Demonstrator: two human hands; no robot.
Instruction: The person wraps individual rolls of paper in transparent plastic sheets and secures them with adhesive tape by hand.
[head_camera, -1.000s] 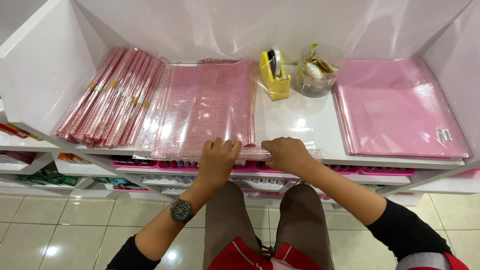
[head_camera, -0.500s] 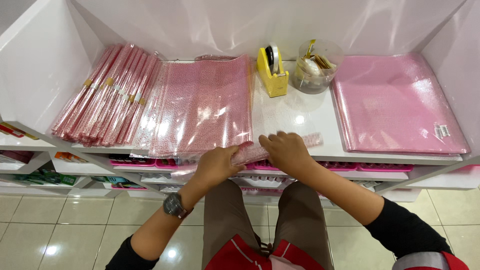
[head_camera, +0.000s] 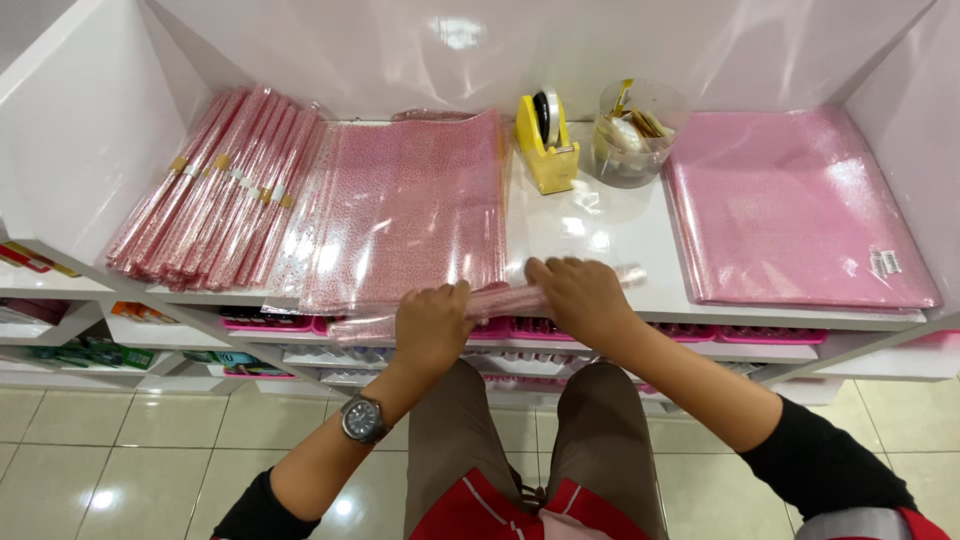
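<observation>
White shelf (head_camera: 600, 240); both hands (head_camera: 432, 322) apparently grip a half-hidden pink roll (head_camera: 500, 298).

Bright, even overhead light w/ soft, faint shadows. Strong glare on glossy white shelf surface (head_camera: 590, 225) and back wall; specular patches on stack of clear pink-dotted cellophane sheets (head_camera: 410, 210) and shiny beige floor tiles (head_camera: 100, 470). Wide-angle bend at edges, shelf walls splay outward. Focus sharp mid-frame; slight motion blur around hands.
</observation>
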